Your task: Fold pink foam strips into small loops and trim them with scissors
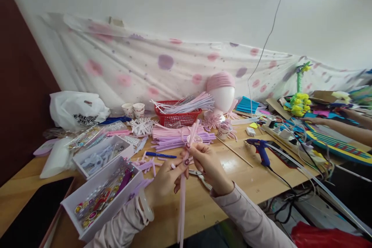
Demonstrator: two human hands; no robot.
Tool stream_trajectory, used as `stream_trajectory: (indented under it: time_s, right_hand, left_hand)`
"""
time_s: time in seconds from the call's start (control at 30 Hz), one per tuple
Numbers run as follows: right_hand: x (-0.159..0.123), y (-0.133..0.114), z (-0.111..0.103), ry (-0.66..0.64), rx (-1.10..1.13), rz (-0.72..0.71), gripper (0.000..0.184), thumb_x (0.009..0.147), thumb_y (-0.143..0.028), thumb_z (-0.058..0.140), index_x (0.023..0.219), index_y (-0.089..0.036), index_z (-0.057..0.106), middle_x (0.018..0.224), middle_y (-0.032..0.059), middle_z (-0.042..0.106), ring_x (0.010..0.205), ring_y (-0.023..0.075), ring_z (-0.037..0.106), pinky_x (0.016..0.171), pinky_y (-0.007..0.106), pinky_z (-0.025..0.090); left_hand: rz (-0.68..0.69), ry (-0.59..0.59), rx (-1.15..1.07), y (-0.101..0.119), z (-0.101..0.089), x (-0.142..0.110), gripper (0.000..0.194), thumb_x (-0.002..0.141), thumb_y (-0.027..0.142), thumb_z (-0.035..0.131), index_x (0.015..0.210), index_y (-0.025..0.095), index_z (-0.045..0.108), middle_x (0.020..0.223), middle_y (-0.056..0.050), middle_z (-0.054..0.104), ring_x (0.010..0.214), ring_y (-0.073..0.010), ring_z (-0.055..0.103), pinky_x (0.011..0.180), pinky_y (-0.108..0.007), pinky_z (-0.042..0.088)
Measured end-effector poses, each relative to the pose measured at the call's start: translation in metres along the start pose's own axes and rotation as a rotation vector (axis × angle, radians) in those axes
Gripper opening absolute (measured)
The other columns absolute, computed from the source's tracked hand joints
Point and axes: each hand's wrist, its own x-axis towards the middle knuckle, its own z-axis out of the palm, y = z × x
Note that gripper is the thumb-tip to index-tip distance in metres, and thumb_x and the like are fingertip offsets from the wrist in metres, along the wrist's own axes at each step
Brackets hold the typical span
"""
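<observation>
Pale pink pipe cleaners (pixel 182 205) run upright between my hands, their lower ends hanging past the table's front edge. My left hand (pixel 171 172) is closed on them, thumb and fingers pinched together. Just above, my right hand (pixel 205 161) pinches the same stems, and their top ends stick up over its fingers. Partly hidden under my right hand lie scissors (pixel 200 178) on the wooden table. Behind my hands are bundles of pink and purple pipe cleaners (pixel 171 137). A blue pen (pixel 161 155) lies left of them, near short purple pieces (pixel 148 165).
White boxes of beads and trinkets (pixel 106 197) stand at left beside a dark tablet (pixel 37 209). A red basket (pixel 177 118) of stems and a white head form (pixel 222 97) stand behind. At right are a blue glue gun (pixel 260 149), cables and another person's arm (pixel 334 124).
</observation>
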Motion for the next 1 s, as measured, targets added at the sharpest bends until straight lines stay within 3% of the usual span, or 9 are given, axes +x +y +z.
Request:
stream_trajectory:
  time_s: [0.17, 0.27, 0.47, 0.53, 0.6, 0.67, 0.83, 0.93, 1.0]
  right_hand:
    - [0.005, -0.026, -0.051, 0.29, -0.047, -0.139, 0.035, 0.07, -0.048, 0.067, 0.067, -0.013, 0.061, 0.035, -0.009, 0.032, 0.031, 0.0015, 0.019, 0.031, 0.018, 0.008]
    - [-0.002, -0.036, -0.095, 0.565, -0.216, -0.262, 0.04, 0.069, -0.053, 0.065, 0.07, -0.013, 0.063, 0.037, -0.0054, 0.041, 0.032, 0.0046, 0.026, 0.03, 0.02, 0.016]
    - [-0.049, -0.009, -0.156, 0.918, -0.499, -0.285, 0.042, 0.076, -0.052, 0.057, 0.065, -0.012, 0.065, 0.046, 0.003, 0.053, 0.041, 0.0105, 0.044, 0.038, 0.022, 0.035]
    - [-0.061, 0.0, -0.155, 0.858, -0.475, -0.262, 0.035, 0.075, -0.047, 0.061, 0.075, -0.013, 0.066, 0.06, 0.0063, 0.061, 0.053, 0.0135, 0.053, 0.046, 0.023, 0.043]
    - [-0.067, 0.004, -0.14, 0.624, -0.38, -0.218, 0.041, 0.071, -0.042, 0.068, 0.102, -0.016, 0.061, 0.075, 0.0063, 0.065, 0.062, 0.0148, 0.057, 0.048, 0.022, 0.046]
    - [-0.065, 0.006, -0.113, 0.345, -0.28, -0.086, 0.052, 0.075, -0.044, 0.063, 0.118, -0.018, 0.051, 0.064, 0.001, 0.06, 0.046, 0.0107, 0.05, 0.036, 0.019, 0.038]
    - [-0.042, 0.029, -0.042, -0.273, 0.076, 0.09, 0.042, 0.075, -0.048, 0.063, 0.1, -0.015, 0.059, 0.048, -0.0081, 0.042, 0.035, 0.0021, 0.03, 0.034, 0.014, 0.02]
    - [-0.026, 0.034, -0.033, -0.346, 0.16, 0.122, 0.039, 0.074, -0.052, 0.06, 0.072, -0.013, 0.06, 0.038, -0.0079, 0.039, 0.03, 0.0027, 0.028, 0.033, 0.017, 0.019]
    - [-0.016, 0.023, -0.05, -0.194, 0.154, 0.093, 0.039, 0.071, -0.054, 0.062, 0.065, -0.016, 0.057, 0.034, -0.009, 0.035, 0.028, 0.0032, 0.023, 0.031, 0.018, 0.015]
  left_hand:
    - [-0.049, -0.107, 0.018, 0.002, 0.002, -0.009, 0.041, 0.081, 0.052, 0.049, 0.06, 0.016, 0.05, 0.043, 0.007, 0.035, 0.031, -0.0046, 0.031, 0.033, -0.018, 0.026]
    - [-0.085, -0.134, 0.046, -0.003, 0.002, -0.011, 0.041, 0.082, 0.051, 0.048, 0.061, 0.015, 0.05, 0.043, 0.006, 0.037, 0.03, -0.0043, 0.033, 0.033, -0.018, 0.023]
    - [-0.138, -0.133, 0.051, -0.009, 0.004, -0.009, 0.043, 0.082, 0.052, 0.046, 0.061, 0.015, 0.05, 0.042, 0.007, 0.035, 0.031, -0.0046, 0.031, 0.034, -0.018, 0.027]
    - [-0.148, -0.132, 0.059, -0.008, 0.005, -0.008, 0.042, 0.082, 0.052, 0.047, 0.061, 0.015, 0.05, 0.041, 0.007, 0.035, 0.031, -0.0049, 0.032, 0.034, -0.018, 0.027]
    - [-0.161, -0.133, 0.05, -0.008, 0.008, -0.007, 0.041, 0.082, 0.051, 0.048, 0.061, 0.015, 0.05, 0.041, 0.007, 0.036, 0.031, -0.0051, 0.033, 0.034, -0.018, 0.027]
    - [-0.169, -0.141, 0.023, -0.008, 0.01, -0.006, 0.039, 0.081, 0.049, 0.05, 0.062, 0.015, 0.051, 0.042, 0.006, 0.037, 0.031, -0.0051, 0.033, 0.034, -0.018, 0.027]
    - [-0.222, -0.231, -0.067, -0.009, 0.01, -0.006, 0.038, 0.079, 0.047, 0.054, 0.062, 0.014, 0.054, 0.045, 0.006, 0.039, 0.032, -0.0042, 0.033, 0.034, -0.019, 0.027]
    - [-0.311, -0.328, -0.126, -0.009, 0.005, -0.009, 0.038, 0.077, 0.048, 0.056, 0.06, 0.013, 0.055, 0.047, 0.003, 0.045, 0.031, -0.0048, 0.037, 0.033, -0.02, 0.024]
    - [-0.342, -0.37, -0.146, -0.01, 0.001, -0.011, 0.039, 0.077, 0.047, 0.056, 0.057, 0.013, 0.053, 0.044, 0.003, 0.044, 0.031, -0.0046, 0.036, 0.032, -0.02, 0.021]
